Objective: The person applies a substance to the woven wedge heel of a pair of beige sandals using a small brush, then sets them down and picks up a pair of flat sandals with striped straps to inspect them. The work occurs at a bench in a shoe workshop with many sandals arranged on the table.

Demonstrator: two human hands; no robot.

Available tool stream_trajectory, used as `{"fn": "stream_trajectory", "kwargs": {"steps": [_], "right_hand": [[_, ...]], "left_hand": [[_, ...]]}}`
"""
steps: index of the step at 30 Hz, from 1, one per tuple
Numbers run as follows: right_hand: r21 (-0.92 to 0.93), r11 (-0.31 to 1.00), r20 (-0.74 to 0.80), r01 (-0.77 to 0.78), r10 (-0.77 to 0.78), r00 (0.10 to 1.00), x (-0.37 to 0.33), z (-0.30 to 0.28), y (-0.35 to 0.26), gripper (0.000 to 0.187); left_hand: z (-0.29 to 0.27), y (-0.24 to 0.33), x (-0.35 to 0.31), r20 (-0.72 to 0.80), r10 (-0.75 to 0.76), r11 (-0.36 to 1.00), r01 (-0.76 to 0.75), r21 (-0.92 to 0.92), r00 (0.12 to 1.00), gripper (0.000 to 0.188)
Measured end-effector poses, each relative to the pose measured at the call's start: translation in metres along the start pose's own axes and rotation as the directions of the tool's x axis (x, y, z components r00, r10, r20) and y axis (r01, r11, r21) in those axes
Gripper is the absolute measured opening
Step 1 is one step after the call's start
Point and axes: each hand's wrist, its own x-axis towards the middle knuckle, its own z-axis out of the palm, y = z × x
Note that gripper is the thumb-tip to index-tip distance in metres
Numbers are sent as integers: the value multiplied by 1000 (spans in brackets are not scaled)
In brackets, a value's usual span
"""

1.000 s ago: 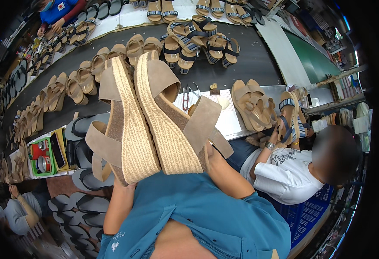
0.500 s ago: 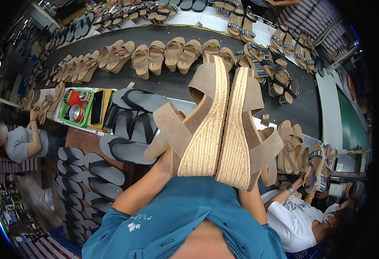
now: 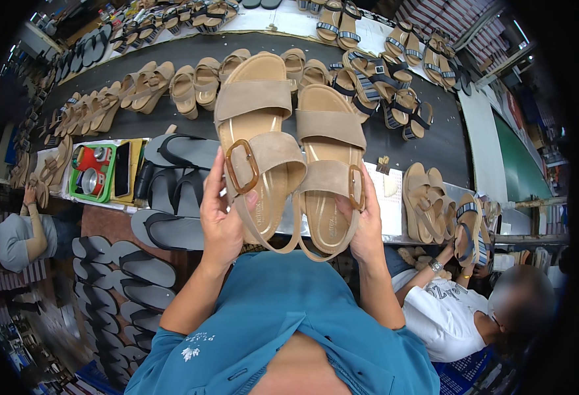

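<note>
I hold a pair of taupe wedge sandals up in front of me, footbeds facing me and toes pointing away. My left hand point(image 3: 222, 220) grips the left sandal point(image 3: 253, 108) around its heel end, with the thumb on the footbed. In the same way my right hand point(image 3: 366, 227) is closed on the right sandal point(image 3: 330, 125), which sits a little lower. Each sandal has two broad straps, a brown buckle and a slingback strap. The two slingbacks meet near the middle. Soles and wedges face away and are mostly hidden.
Across the dark conveyor belt point(image 3: 237, 128) stand rows of sandals. At left lie a green tray point(image 3: 110, 172) with a metal cup, a phone point(image 3: 123, 169) and grey flip-flops point(image 3: 177, 151). A co-worker in white point(image 3: 444, 316) holds a striped sandal point(image 3: 467, 230) at right; another person point(image 3: 19, 230) works at far left.
The sandals have turned from showing their braided wedge sides, pressed together, to showing their footbeds, with the toes slightly apart. Both my hands have come into fuller view.
</note>
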Motion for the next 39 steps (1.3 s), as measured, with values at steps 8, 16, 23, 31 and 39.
{"fn": "stream_trajectory", "kwargs": {"steps": [8,16,23,31,39], "right_hand": [[33,998,-45,-47,48,998,3,-8,5,73],[186,951,20,-246,247,969,2,-6,-4,58],[1,1000,-2,-21,21,1000,-4,2,-15,72],[-851,410,113,328,-467,877,-5,-14,-22,101],[-886,292,140,360,-572,808,-11,-13,-21,102]], "left_hand": [[-8,8,1,-25,215,911,-192,366,976,76],[-10,9,-3,-23,177,902,-153,404,984,75],[-14,7,-1,-24,260,851,-217,478,965,78],[-20,10,-4,156,443,344,-328,880,883,99],[-17,7,-5,279,470,230,-421,877,837,106]]}}
